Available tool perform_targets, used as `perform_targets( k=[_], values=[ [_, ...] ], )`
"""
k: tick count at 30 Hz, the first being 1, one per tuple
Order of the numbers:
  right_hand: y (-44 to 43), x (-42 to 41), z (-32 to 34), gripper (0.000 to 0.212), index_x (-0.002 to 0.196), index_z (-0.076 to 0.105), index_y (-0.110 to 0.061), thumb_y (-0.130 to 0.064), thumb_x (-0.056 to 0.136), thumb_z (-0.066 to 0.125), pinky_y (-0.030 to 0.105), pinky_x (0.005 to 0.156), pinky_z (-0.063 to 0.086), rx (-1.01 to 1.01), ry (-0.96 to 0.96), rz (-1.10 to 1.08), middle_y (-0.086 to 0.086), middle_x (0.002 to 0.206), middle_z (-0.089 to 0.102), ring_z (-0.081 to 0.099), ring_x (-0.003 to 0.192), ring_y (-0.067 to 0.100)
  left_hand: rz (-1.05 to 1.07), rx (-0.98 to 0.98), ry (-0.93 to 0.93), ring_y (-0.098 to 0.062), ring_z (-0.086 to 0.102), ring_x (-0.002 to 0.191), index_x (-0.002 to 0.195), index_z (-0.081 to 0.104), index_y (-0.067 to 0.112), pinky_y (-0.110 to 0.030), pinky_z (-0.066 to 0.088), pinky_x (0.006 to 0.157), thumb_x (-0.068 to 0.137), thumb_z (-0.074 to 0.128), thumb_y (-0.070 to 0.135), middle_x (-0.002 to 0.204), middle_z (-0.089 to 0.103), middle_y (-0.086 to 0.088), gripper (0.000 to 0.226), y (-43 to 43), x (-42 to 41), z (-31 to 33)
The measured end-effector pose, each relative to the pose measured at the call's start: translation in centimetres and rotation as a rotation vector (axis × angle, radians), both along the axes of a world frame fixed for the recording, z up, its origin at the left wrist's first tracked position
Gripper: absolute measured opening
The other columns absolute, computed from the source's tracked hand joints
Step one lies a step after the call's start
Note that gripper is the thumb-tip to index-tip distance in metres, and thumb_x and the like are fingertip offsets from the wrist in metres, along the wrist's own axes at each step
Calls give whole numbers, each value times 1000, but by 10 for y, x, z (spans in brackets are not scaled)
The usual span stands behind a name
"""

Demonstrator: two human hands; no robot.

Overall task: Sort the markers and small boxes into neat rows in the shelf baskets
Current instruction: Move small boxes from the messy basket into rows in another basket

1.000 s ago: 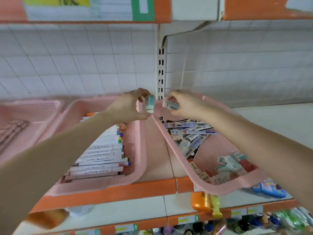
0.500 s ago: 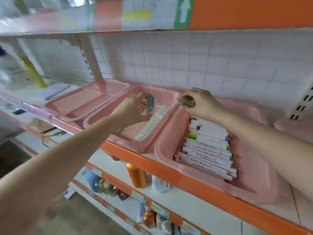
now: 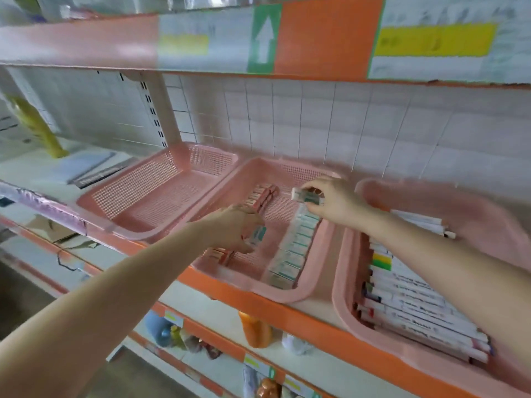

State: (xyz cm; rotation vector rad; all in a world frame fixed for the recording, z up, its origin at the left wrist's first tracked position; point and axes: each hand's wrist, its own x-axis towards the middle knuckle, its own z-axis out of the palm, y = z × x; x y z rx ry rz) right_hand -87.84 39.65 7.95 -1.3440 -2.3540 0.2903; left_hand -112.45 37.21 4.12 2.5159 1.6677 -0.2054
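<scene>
Three pink baskets sit side by side on the shelf (image 3: pixel 258 301). The left basket (image 3: pixel 120 228) is clear of your work. Your left hand (image 3: pixel 232 228) grips a small box (image 3: pixel 257 237) low over the middle basket (image 3: pixel 304 291), between the red boxes (image 3: pixel 263 195) by its left wall and a row of white-and-green boxes (image 3: pixel 293 251) by its right wall. That row runs front to back, away from you. Your right hand (image 3: pixel 336 202) pinches a second box (image 3: pixel 301 195) just above the row's far end, so I judge that hand the nearer to place. The markers (image 3: pixel 416 305) lie crosswise in the right basket (image 3: pixel 342 282), under your right forearm, and block nothing.
</scene>
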Motion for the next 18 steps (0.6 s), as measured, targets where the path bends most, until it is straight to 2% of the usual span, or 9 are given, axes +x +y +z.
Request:
perform_targets(
  k=[4, 7, 11, 14, 16, 18],
  values=[
    [13, -25, -3, 38, 120, 63, -13, -14, 82, 66, 21, 84, 36, -27, 3, -57, 4, 120, 63, 57, 108, 20, -172, -61, 139, -19, 41, 122, 133, 45, 25, -41, 40, 102, 78, 67, 54, 131, 45, 3, 67, -5, 15, -1],
    [17, -42, -13, 36, 117, 63, -13, -16, 81, 68, 21, 78, 36, -56, -26, -57, 3, 113, 62, 55, 97, 15, -205, -111, 117, -22, 43, 122, 136, 42, 23, -44, 42, 101, 76, 67, 56, 133, 46, 1, 73, -1, 18, -7],
    [13, -49, -21, 38, 120, 60, -14, -15, 82, 67, 20, 78, 37, -80, -96, -94, 0, 109, 55, 50, 91, 11, -207, -148, -7, -21, 45, 124, 140, 39, 18, -43, 41, 103, 79, 68, 49, 136, 46, 0, 74, 13, 11, 0],
    [7, -48, -17, 37, 118, 61, -12, -15, 82, 68, 17, 78, 34, -60, -135, -141, 1, 110, 56, 50, 94, 11, -104, -82, -171, -21, 52, 117, 138, 41, 17, -39, 46, 99, 82, 64, 48, 133, 50, -2, 68, 27, 7, 6],
    [4, -46, -13, 36, 115, 62, -11, -18, 81, 69, 23, 84, 41, -61, -180, -170, 2, 110, 56, 53, 99, 16, -47, -14, -315, -21, 52, 115, 140, 39, 17, -39, 45, 99, 82, 67, 41, 130, 51, -3, 69, 35, 7, 13],
    [0, -44, -11, 37, 114, 62, -10, -22, 80, 70, 28, 85, 45, -64, -199, -210, 1, 106, 55, 55, 100, 17, -79, 55, -423, -21, 50, 117, 140, 38, 17, -38, 44, 100, 82, 69, 36, 129, 52, -3, 68, 41, 9, 18]
  ],
)
